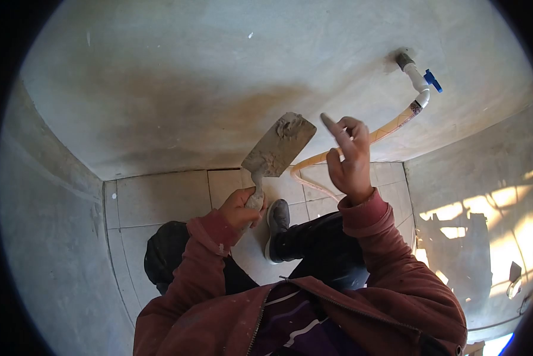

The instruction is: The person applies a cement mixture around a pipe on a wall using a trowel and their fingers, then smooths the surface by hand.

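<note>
My left hand (238, 209) is wrapped round the handle of a trowel (269, 155). The blade points up and to the right, flat side towards me, and carries a small heap of grey mortar (290, 126) near its far end. Just right of the blade is my right hand (353, 161), apart from it. Its index finger stretches out towards the wall, with a greyish tip, while the other fingers are partly bent. Nothing shows in that hand. In front of both hands stands the grey plastered wall (177, 89), with a brownish damp-looking patch low in the middle.
A white pipe with a blue-handled valve (433, 81) sticks out of the wall at upper right. From it a yellowish hose (391, 126) runs down behind my right hand to the tiled floor (159, 199). Side walls (53, 196) close in left and right.
</note>
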Motion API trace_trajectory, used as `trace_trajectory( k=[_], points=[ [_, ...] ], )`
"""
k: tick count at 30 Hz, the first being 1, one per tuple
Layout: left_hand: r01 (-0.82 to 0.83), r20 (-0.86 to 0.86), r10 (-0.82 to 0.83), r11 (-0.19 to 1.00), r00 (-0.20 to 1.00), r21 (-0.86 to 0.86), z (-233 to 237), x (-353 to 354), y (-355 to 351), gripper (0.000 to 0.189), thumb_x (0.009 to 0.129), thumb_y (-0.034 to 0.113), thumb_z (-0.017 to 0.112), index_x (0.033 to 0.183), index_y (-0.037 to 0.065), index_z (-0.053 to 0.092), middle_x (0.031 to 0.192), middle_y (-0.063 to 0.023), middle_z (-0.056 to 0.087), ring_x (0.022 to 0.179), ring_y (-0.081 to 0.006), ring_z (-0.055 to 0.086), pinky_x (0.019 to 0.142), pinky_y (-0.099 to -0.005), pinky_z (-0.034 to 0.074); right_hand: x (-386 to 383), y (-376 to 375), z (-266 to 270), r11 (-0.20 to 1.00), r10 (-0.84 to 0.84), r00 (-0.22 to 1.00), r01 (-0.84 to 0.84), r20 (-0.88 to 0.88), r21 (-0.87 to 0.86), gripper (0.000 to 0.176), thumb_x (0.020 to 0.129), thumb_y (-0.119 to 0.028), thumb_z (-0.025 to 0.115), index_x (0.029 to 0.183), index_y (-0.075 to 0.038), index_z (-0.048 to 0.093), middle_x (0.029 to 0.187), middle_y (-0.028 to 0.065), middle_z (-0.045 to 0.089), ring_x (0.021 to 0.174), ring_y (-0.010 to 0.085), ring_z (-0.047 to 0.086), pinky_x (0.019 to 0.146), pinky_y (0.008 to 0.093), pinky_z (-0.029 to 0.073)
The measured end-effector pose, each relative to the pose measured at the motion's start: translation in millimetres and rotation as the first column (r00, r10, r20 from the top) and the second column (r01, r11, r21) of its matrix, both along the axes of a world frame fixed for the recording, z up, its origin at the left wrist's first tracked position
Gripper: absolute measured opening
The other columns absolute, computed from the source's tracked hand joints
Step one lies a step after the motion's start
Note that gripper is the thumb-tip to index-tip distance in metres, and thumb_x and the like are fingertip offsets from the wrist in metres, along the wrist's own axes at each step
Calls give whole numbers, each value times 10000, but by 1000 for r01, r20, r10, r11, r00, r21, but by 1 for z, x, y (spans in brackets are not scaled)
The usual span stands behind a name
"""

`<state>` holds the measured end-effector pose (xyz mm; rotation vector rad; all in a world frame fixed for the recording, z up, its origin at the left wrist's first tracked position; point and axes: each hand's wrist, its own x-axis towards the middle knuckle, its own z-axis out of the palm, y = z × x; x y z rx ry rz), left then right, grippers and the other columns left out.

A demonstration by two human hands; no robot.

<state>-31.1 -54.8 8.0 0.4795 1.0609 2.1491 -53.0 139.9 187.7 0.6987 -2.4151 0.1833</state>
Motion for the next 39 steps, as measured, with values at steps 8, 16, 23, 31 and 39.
trace_trajectory(
  k=[8,16,23,31,39],
  points=[
    [6,1,-6,1000,1000,4,-6,-2,1,200,648,20,541,843,49,508,680,-29,495,556,-112,482,508,-260,414,-1,-17,-19,985,-100,992,87,77,146,686,586,18,503,1243,-172,551,990,110,483,867,267,445,809,393,339],
    [41,-7,-41,999,999,-5,-6,-4,2,221,639,22,549,854,60,510,697,-30,502,572,-112,489,522,-266,433,-3,-11,-23,975,-155,985,141,71,170,716,581,24,503,1277,-147,513,1003,109,476,878,267,442,826,394,335],
    [33,-4,-33,999,999,-22,-5,-4,3,220,640,26,542,856,59,516,704,-31,503,587,-114,498,526,-266,439,0,-14,-28,948,-231,971,212,54,239,701,606,20,510,1284,-157,506,1016,107,470,928,266,442,866,411,319],
    [32,17,-32,999,999,-23,1,-2,5,226,629,25,539,852,48,519,690,-33,499,580,-118,497,524,-266,434,3,-14,-33,949,-220,975,206,32,239,600,608,18,511,1183,-147,561,1010,100,473,930,272,444,857,417,319],
    [-33,1,33,999,999,-29,4,-3,5,211,618,-24,525,822,29,508,681,-36,491,565,-125,496,500,-258,409,-15,4,-16,927,170,952,-68,253,-369,415,593,44,501,997,-42,549,965,119,498,887,310,477,800,355,388]
  ],
)
